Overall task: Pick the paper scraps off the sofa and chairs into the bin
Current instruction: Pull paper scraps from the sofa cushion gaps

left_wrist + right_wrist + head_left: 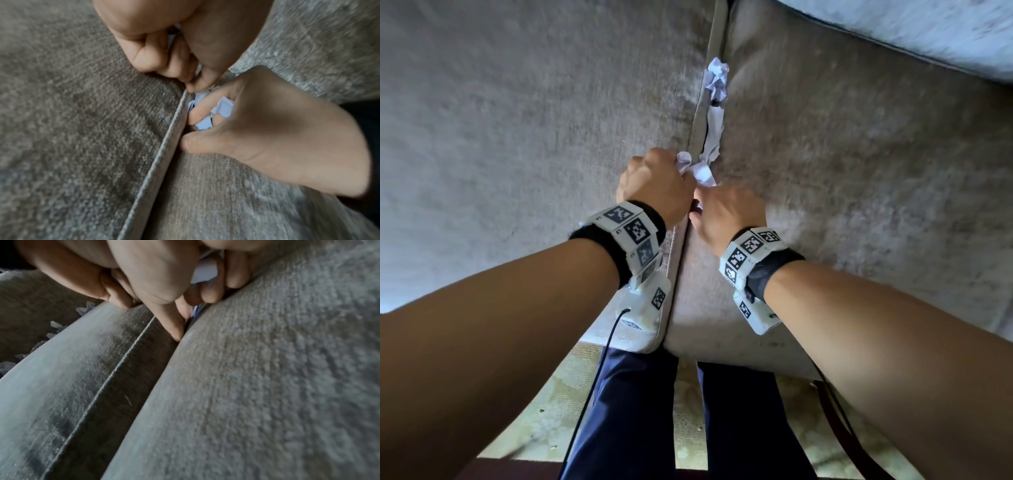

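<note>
Where the scraps lie: the paper scraps [714,130] sit in a line along the gap between two seat cushions of the sofa [517,120], running from the centre of the head view toward its top. A crumpled piece [717,77] marks the far end.
Left hand: the left hand [654,185], just left of centre, has its grip curled round a wad of white paper, fingertips down at the cushion piping [164,146].
Right hand: the right hand [726,212], close beside the left, also has its grip closed on scraps, with the forefinger [176,327] pushed into the gap.
Bin: not in view.
Step in hand: probably working the nearest wedged pieces out of the gap.
Doing it well: spread the cushions with one hand and pinch each piece low, then draw it along the gap rather than straight up, so thin paper does not tear.
Watch for: both grips look nearly full, so emptying them before reaching for the far pieces seems wise. Small bits may slip deeper.
</note>
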{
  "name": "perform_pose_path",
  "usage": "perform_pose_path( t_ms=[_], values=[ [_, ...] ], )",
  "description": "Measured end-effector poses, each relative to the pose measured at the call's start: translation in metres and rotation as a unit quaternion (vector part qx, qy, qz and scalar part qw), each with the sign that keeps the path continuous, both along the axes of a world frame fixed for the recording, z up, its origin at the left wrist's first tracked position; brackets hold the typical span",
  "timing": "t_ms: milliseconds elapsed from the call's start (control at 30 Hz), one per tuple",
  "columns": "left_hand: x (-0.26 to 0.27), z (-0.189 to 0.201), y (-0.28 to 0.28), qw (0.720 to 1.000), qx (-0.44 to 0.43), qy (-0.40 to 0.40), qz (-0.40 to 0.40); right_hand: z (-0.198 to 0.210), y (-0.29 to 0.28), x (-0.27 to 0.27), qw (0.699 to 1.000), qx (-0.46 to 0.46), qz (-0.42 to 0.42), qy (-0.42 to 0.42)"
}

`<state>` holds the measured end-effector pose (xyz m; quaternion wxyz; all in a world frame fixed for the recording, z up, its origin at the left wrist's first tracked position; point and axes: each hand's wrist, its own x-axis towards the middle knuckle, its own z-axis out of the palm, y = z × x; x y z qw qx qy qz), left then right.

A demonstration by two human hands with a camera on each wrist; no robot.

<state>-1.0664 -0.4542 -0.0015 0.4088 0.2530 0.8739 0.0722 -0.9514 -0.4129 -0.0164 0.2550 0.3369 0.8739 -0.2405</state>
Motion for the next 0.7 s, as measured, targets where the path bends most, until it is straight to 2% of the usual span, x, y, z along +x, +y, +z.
perform_pose_path(
  t_ms=[233,400,567,700],
  values=[
    [0.0,0.001,0.001,1.0,-0.006,-0.009,-0.006,0.0,-0.001,-0.012,0.999,-0.018,-0.024,-0.037],
    [-0.002,0.003,-0.003,0.998,0.027,-0.051,0.01,0.007,0.005,-0.009,0.999,-0.04,-0.018,-0.003],
    [-0.006,0.003,-0.002,0.997,0.05,-0.057,0.004,0.006,0.018,0.007,0.99,-0.061,-0.109,0.059],
    [-0.003,0.006,-0.006,0.996,0.066,-0.064,0.014,0.007,0.029,0.026,0.964,-0.087,-0.212,0.134]
  ],
)
